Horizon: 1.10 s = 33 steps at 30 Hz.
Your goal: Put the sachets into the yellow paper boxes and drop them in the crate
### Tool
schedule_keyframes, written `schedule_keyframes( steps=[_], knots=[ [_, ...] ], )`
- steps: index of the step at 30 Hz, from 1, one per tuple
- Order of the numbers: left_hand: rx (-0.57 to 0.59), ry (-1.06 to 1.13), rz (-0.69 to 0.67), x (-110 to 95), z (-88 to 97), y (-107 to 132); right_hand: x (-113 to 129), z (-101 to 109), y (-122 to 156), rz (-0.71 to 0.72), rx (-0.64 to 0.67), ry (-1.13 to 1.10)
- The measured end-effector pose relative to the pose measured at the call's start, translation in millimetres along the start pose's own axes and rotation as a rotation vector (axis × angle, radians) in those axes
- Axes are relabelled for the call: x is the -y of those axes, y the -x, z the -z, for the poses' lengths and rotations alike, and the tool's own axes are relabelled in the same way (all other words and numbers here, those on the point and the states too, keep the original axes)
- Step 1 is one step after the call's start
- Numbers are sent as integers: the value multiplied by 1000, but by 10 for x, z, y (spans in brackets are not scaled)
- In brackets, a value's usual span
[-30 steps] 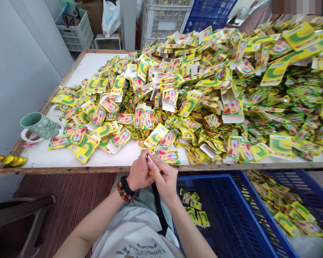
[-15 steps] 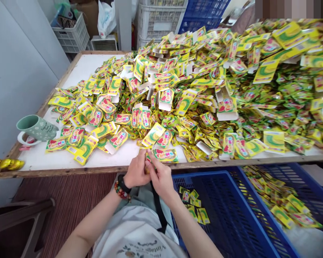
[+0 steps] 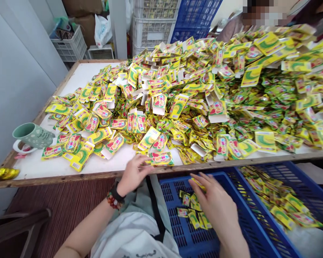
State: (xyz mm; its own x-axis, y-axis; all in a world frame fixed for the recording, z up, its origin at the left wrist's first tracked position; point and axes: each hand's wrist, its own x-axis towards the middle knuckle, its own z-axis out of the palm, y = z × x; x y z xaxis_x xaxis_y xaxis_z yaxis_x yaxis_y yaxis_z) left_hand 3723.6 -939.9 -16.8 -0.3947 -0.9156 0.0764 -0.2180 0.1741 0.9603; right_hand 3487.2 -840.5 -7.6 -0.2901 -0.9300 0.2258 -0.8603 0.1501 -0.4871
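At the table's front edge my left hand (image 3: 136,171) is open, its fingers spread beside a small flat yellow-and-green candy box (image 3: 162,158). My right hand (image 3: 215,200) is over a blue plastic crate (image 3: 174,234), thumb and fingers closed on a small yellow box (image 3: 199,183) that they mostly cover. Several similar boxes (image 3: 195,218) lie in the crate below. Behind the hands is a large heap of small yellow boxes (image 3: 150,138), some with white flaps open, mixed with shiny green-yellow sachets (image 3: 254,95).
A green mug (image 3: 33,135) and a gold-wrapped item (image 3: 5,173) stand at the table's left end. Another blue crate (image 3: 298,179) with boxes is at the right. Stacked crates (image 3: 156,30) rise behind the table, and a person's sleeve (image 3: 230,28) shows at the far side.
My hands were together at the table edge and have parted. The right hand has moved right over the blue crate with a small box; the left has opened. The view has shifted slightly.
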Motion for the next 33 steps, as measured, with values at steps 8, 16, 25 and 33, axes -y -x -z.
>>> schedule_keyframes(
  steps=[8, 16, 25, 33],
  knots=[
    [-86, -616, -179, -157, 66, -792, 66, -602, -1406, 244, -50, 113],
    [-27, -880, -340, -223, -396, -1514, -55, -735, -1497, 65, -127, -310],
    [132, -125, -162, -266, -138, -1175, 312, -359, -1162, 22, 196, -1032],
    [-78, -527, -73, -126, 87, -673, 320, -453, -910, -157, 105, -1018]
  ],
)
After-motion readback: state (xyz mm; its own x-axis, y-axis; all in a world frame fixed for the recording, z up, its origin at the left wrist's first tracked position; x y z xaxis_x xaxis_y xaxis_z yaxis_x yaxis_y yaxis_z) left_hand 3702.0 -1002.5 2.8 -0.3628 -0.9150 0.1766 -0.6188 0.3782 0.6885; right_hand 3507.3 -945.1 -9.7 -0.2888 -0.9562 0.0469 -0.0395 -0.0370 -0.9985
